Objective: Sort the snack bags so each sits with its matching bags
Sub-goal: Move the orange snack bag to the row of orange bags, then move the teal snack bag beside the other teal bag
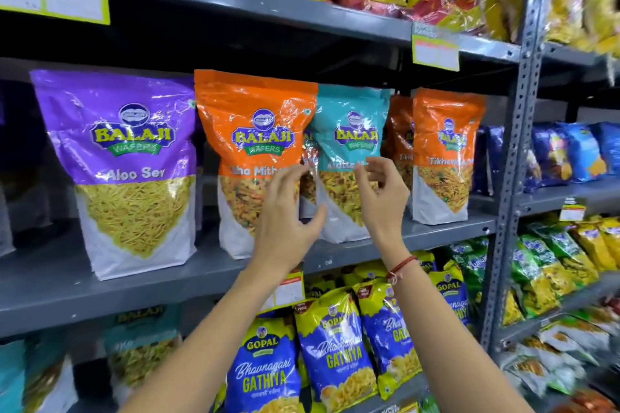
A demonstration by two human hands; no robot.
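Your two bare forearms rise from the near edge toward the grey metal shelf [188, 273]. Your left hand [288, 228] is spread open, fingers loose, in front of the orange Balaji pouch [255, 131], gripping nothing. Your right hand [380, 193], a red thread at its wrist, has its fingers half curled and empty just before the teal Balaji pouch [352, 131], which stands between orange ones. Far left stands the purple Aloo Sev pouch [124, 151]; another orange pouch [446, 144] stands to the right.
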